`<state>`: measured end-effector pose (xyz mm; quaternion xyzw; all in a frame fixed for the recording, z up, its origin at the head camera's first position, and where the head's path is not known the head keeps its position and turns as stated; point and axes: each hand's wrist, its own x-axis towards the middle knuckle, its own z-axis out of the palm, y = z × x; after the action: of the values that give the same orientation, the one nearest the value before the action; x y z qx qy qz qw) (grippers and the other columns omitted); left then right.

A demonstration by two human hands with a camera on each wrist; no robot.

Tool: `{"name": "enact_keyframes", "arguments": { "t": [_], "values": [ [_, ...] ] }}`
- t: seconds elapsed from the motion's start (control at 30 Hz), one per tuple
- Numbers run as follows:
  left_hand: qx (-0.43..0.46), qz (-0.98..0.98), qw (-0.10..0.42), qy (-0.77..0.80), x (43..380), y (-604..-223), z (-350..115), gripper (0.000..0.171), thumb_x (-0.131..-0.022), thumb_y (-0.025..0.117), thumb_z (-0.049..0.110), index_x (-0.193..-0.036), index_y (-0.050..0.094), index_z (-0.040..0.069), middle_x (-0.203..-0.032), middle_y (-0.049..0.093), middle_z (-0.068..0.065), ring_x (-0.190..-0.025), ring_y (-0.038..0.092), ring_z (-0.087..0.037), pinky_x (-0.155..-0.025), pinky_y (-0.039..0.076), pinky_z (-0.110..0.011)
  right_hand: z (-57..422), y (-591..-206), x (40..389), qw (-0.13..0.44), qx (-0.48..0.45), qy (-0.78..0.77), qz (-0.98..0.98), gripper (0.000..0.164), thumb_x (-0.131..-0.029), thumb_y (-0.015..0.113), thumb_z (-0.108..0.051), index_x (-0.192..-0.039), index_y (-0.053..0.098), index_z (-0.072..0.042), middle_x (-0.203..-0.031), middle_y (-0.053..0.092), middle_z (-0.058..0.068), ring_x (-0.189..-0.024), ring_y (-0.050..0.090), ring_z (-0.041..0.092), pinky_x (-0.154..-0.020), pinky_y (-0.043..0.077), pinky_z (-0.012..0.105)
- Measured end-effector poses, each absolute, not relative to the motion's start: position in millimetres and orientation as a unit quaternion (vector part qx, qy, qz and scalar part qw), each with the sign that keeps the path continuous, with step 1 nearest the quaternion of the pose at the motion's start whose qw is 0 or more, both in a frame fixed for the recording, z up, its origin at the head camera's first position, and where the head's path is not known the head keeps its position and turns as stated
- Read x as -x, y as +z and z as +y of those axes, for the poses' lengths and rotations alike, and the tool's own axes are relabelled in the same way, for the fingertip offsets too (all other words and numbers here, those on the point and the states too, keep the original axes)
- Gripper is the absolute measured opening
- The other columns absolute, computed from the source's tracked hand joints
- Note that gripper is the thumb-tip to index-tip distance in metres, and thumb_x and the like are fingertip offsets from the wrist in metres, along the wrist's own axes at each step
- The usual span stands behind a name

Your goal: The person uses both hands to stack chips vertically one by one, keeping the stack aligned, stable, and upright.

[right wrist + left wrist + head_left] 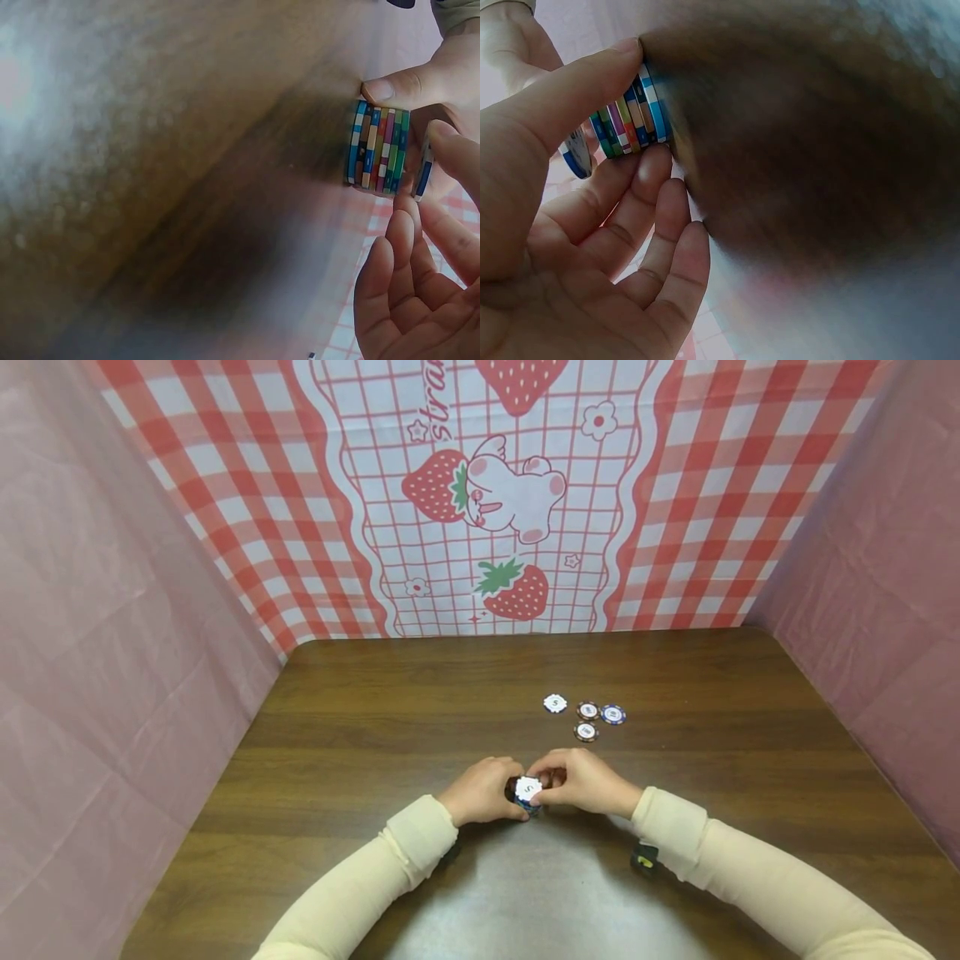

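A short stack of poker chips point(379, 146) stands on the wooden table, its edges banded blue, orange, purple and green. My left hand point(483, 789) grips it from the left, the thumb point(592, 82) on the near side and the fingers on the far side. Just above the stack, tilted and slightly apart from it in the wrist views, is a white poker chip point(528, 789) with a blue-marked edge. My right hand point(588, 781) pinches that chip between thumb and index finger; its other fingers are loosely bent.
Beyond the hands several loose chips lie flat: a white chip point(555, 703), a dark-edged chip point(588, 710), a blue chip point(612, 715) and another dark-edged one point(586, 732). A checked strawberry cloth point(300, 527) hangs behind the table point(360, 693), with pink cloth at both sides.
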<state>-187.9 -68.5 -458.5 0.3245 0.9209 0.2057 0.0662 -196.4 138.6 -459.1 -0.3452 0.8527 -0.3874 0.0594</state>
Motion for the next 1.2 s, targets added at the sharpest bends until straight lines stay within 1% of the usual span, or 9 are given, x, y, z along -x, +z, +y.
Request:
{"name": "enact_keyframes", "arguments": {
  "t": [0.33,0.57,0.83,1.0,1.2],
  "values": [
    [-0.326,0.919,0.063,0.211,188.7,-460.7,-69.0,0.036,-0.068,0.087,0.032,-0.092,0.067,0.014,-0.085,0.064,0.005,-0.078,0.054,-0.007,-0.071,0.043,-0.020,136.9,-460.3,195.1,0.058,0.341,-0.378,0.859,0.027,-0.075,0.084,-0.025,-0.098,0.075,-0.015,-0.081,0.064,-0.004,-0.069,0.055,0.000,-0.063,0.049,0.019],
    [-0.321,0.921,0.066,0.212,188.5,-460.6,-69.4,0.037,-0.067,0.087,0.032,-0.092,0.067,0.015,-0.084,0.063,0.007,-0.077,0.052,-0.005,-0.070,0.042,-0.019,136.6,-461.7,193.7,0.052,0.346,-0.373,0.859,0.026,-0.073,0.084,-0.021,-0.096,0.075,-0.013,-0.080,0.064,-0.005,-0.067,0.053,-0.002,-0.061,0.048,0.019],
    [-0.318,0.920,0.067,0.218,187.6,-459.2,-68.7,0.035,-0.067,0.087,0.030,-0.090,0.066,0.015,-0.082,0.062,0.006,-0.075,0.051,-0.006,-0.068,0.041,-0.020,136.9,-463.8,194.2,0.059,0.344,-0.373,0.859,0.026,-0.073,0.084,-0.018,-0.096,0.075,-0.012,-0.080,0.065,-0.002,-0.067,0.053,0.000,-0.060,0.047,0.018],
    [-0.320,0.920,0.065,0.215,188.2,-460.2,-68.9,0.035,-0.067,0.087,0.030,-0.090,0.066,0.015,-0.082,0.061,0.007,-0.075,0.051,-0.005,-0.068,0.040,-0.019,136.8,-464.0,193.5,0.048,0.348,-0.366,0.862,0.026,-0.071,0.083,-0.017,-0.095,0.075,-0.012,-0.079,0.064,-0.003,-0.067,0.054,0.002,-0.059,0.047,0.018],
    [-0.316,0.922,0.070,0.213,187.4,-459.2,-69.2,0.036,-0.067,0.087,0.030,-0.092,0.067,0.015,-0.083,0.062,0.007,-0.076,0.051,-0.005,-0.069,0.041,-0.018,136.4,-463.0,192.5,0.032,0.354,-0.340,0.871,0.027,-0.070,0.083,-0.019,-0.096,0.075,-0.014,-0.079,0.063,-0.006,-0.068,0.055,0.004,-0.060,0.046,0.018]
  ]
}}
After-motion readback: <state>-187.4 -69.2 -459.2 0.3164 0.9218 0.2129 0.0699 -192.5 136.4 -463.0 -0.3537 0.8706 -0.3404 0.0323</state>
